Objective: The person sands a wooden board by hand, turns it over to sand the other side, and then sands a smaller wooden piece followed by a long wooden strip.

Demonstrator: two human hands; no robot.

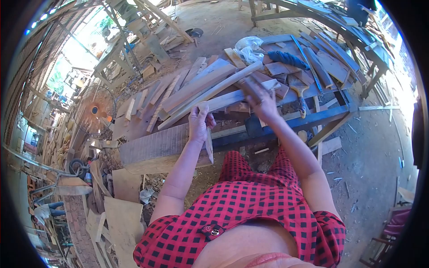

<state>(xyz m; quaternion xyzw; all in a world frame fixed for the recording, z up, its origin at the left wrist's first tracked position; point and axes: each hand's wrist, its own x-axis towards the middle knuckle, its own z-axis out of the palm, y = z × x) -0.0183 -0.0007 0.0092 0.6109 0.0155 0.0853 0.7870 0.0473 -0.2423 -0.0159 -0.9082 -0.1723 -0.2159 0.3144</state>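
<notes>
My left hand (199, 122) is closed with the thumb on top, gripping the near end of a pale wooden strip (228, 99). The strip slants away to the right. On its far part, my right hand (264, 106) holds a flat brown block (250, 89), smeared by motion. I cannot make out whether the block is wood or wrapped in sandpaper. Beside the strip lies a longer rounded wooden piece (214, 91), with a wide board (199, 87) behind it. A thick wooden beam (154, 145) sits below my left hand.
Wood offcuts cover the bench (286, 120). On it are a paint brush (300, 96), a blue cloth bundle (288, 59), a clear plastic bag (249, 48) and a blue ruler (308, 62). A fan (95, 110) stands left. Another person (47, 211) is at the far left.
</notes>
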